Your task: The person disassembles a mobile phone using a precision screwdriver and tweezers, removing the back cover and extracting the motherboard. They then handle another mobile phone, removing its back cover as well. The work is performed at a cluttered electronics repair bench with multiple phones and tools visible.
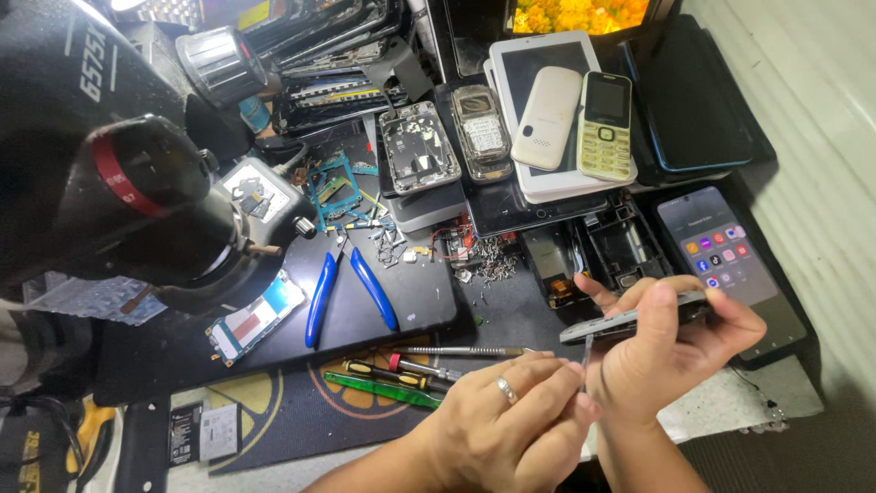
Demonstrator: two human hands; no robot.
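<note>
Pinching a thin metal tool (585,359) between thumb and forefinger, the fingers (564,376) of the left hand (511,422) are closed on its lower end, and a ring (506,390) sits on one of them. The tool stands nearly upright, its tip meeting the lower edge of a dark phone (634,319). That phone is gripped edge-on by the right hand (671,351): the thumb lies along its near side, the fingers (730,319) curl over the far end, and one finger reaches out behind it. The phone's long axis runs left to right and rises slightly toward the right; its thin edge faces the camera and its left end juts free of the hand. It is held up above the cluttered surface (511,315), low in the right half of the view.

Just beyond the right hand another phone with a lit screen (725,251) lies flat on the surface. To the left of the left hand lie a green-handled tool (383,388) and several screwdrivers (456,351), side by side. Farther left, blue-handled pliers (351,292) rest open on a black panel (401,306), with a small circuit board (255,318) beside them. At the back, two small keypad phones (575,119) lie on a white tablet (547,178). A large black lens housing with a red band (128,183) fills the upper left.
</note>
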